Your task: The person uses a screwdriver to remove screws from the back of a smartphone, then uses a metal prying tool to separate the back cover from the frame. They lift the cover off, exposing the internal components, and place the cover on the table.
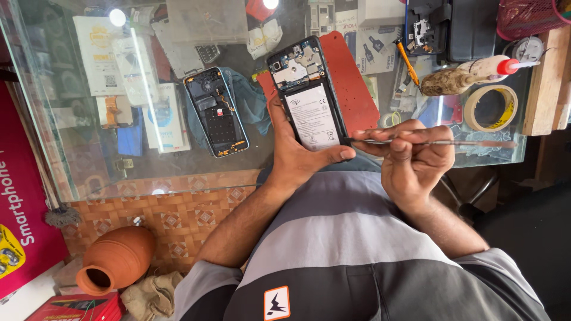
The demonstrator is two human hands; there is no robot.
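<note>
Gripping an opened phone point(307, 98) in left hand point(297, 156), thin metal tool point(434, 142) pinched in right hand point(410, 160) (tip at phone's lower edge); clay pot point(116, 258) below-left, contents unseen.

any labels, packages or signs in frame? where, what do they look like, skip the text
Battery label: white rectangle on the opened phone in the left hand.
Packages: white and yellow boxes under the glass, upper left.
Sign: magenta panel, left edge.
Red box: on the floor, bottom left.

One head-worn camera looks steeply down, close over the glass counter point(89, 160), counter toward twelve o'clock, wearer's torso toward six.
</note>
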